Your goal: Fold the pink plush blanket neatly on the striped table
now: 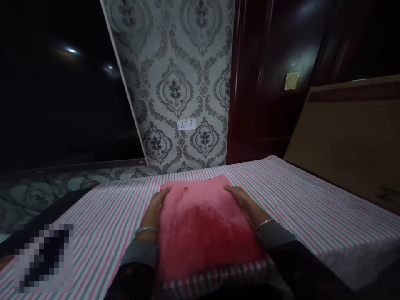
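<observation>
A folded pink cloth [200,200], roughly rectangular, lies on the striped sheet [293,200] in front of me. A large dark red patch spreads over its middle and near part, and a small dark spot shows near its far left corner. My left hand [154,207] grips the cloth's left edge, its thumb on top near the far corner. On the opposite edge, my right hand [243,201] holds it the same way. The other fingers of both hands are mostly hidden at the sides. Along the cloth's near end runs a checked strip [218,275].
Patterned wallpaper [175,87] with a paper label [186,124] reading 277 rises beyond the sheet. A large dark screen [62,91] stands at left. At right are a dark red panel [259,75] and a cardboard box [350,137]. A pixelated patch covers the lower left.
</observation>
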### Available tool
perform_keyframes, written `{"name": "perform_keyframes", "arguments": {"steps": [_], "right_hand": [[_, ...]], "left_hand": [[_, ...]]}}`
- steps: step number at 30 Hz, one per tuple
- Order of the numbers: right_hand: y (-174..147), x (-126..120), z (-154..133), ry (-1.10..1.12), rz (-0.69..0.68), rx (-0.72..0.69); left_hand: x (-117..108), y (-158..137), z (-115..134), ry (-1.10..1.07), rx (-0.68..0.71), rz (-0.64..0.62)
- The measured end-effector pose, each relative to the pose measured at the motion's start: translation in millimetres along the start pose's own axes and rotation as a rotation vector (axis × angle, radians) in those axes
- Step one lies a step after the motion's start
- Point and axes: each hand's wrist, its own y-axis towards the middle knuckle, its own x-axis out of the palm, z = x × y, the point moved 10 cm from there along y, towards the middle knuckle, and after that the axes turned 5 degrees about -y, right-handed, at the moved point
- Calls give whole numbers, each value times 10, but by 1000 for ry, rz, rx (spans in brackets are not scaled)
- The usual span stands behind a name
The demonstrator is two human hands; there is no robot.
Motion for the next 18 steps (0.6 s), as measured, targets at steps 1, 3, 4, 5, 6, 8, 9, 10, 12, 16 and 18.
{"name": "perform_keyframes", "arguments": {"steps": [1, 3, 4, 5, 6, 8, 9, 10, 12, 16, 18], "right_hand": [[-31, -9, -47, 68, -22, 6], [-97, -62, -170, 175, -46, -2], [-131, -100, -242, 225, -54, -14], [-167, -148, -326, 281, -58, -35], [-204, -208, -427, 344, -57, -71], [-283, -374, -679, 472, -38, -185], [-323, -478, -821, 520, -21, -252], [-358, -587, -966, 549, 0, -313], [-400, -806, -1258, 554, 45, -407], [-462, -1255, -1808, 501, 178, -605], [-533, -1409, -1902, 452, 259, -683]], "left_hand": [[54, -44, 19, -62, -60, -55], [136, -135, 120, -140, -141, -143], [145, -174, 208, -171, -144, -161], [129, -206, 327, -195, -111, -161], [110, -240, 455, -227, -68, -165], [67, -318, 749, -294, 51, -186], [41, -362, 914, -321, 121, -196], [15, -408, 1089, -343, 194, -202], [-37, -501, 1470, -368, 350, -197], [-90, -732, 2222, -349, 697, -200], [-117, -854, 2379, -264, 816, -214]]}}
